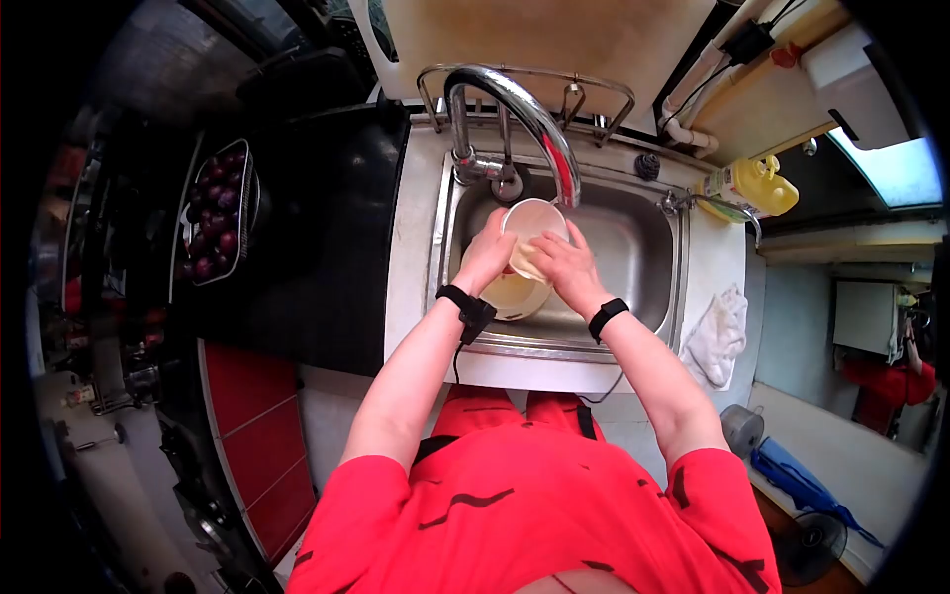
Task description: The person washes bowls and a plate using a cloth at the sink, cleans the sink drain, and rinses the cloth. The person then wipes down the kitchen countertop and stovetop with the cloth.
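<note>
Over the steel sink (623,238), my left hand (486,253) grips the left side of a white bowl (535,220), which is tilted. My right hand (566,265) is at the bowl's lower right edge, its fingers closed on a pale yellowish cloth (530,261). Beneath both hands a larger pale basin (515,300) sits in the left part of the sink, partly hidden by them. The curved chrome faucet (524,107) arches just above the bowl.
Dark round fruit fills a basket (244,213) on the black counter (341,228) at left. A yellow jug (752,188) stands right of the sink, and a white rag (716,337) lies on the right ledge. A wire rack (618,89) is behind the faucet.
</note>
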The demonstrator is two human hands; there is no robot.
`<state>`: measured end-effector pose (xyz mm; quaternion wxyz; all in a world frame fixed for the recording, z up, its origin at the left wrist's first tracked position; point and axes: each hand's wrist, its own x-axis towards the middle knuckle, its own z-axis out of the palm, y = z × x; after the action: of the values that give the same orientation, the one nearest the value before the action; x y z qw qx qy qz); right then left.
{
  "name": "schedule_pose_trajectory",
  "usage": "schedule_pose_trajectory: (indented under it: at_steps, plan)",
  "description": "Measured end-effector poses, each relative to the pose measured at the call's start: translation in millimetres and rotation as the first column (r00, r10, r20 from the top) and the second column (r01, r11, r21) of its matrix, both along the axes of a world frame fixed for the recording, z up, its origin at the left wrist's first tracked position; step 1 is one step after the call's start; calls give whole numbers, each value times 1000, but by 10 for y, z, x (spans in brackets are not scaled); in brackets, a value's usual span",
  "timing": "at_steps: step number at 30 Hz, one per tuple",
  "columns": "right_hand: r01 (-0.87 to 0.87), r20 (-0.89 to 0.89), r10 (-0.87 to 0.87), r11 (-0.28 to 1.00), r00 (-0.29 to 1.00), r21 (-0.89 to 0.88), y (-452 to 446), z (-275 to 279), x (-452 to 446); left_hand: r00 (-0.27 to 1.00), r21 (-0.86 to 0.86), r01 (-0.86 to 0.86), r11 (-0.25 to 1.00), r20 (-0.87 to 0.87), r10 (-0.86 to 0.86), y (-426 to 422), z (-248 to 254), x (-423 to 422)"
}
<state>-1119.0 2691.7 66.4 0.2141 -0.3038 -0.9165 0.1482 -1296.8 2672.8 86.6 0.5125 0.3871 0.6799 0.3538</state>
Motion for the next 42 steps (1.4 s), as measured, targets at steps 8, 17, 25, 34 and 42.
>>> schedule_pose_trajectory:
  at_steps: [8,17,25,34,42]
  plan:
    - [-160,-332,-588,326,737,-932,-44,72,-40,806,489,367,791,-592,-9,-266,96,566]
    - [-472,-448,-439,62,779,-880,-20,525,331,265,-163,24,986,952,151,-35,-318,-23]
    - [-127,-235,-741,200,629,-972,273,-274,351,47,-177,-284,942,979,198,-365,-154,203]
    - [387,-496,-566,820,659,-421,-563,372,-300,21,-264,-473,841,950,310,-286,78,315]
    - [149,-258,-138,988,956,25,-77,723,-408,662,44,-315,948,726,186,-290,-29,151]
